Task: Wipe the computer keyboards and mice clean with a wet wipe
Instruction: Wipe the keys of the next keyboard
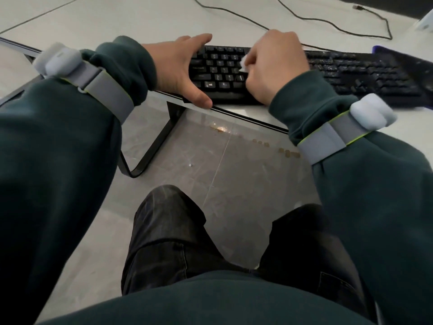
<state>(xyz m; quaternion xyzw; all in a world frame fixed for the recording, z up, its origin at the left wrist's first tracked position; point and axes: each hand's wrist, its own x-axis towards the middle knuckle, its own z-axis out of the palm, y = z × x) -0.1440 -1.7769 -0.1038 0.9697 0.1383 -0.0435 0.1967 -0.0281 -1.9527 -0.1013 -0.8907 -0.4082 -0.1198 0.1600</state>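
- The keyboard (218,73) is black and lies along the near edge of the white bench (117,17), straight ahead of the seated person.
- The left hand (180,69) holds the keyboard's left end. The thumb sits at its front edge and the fingers reach over its far edge.
- The right hand (274,66) is curled into a fist round a white wipe (243,63) and presses it down on the keys, just right of the left hand.
- Only a small bit of the wipe shows, at the left side of the fist, touching the keys.
- Dark keys (365,73) carry on to the right of the right hand, blurred. I cannot tell whether they belong to the same keyboard or to a second one.
- A thin dark cable (328,21) winds over the bench beyond the keyboard.
- Both arms wear dark green sleeves, each with a grey band (110,90) carrying a pale block by the wrist.
- Below the bench edge are a grey tiled floor (199,160), a black bench leg (154,141) and the person's dark trousers.
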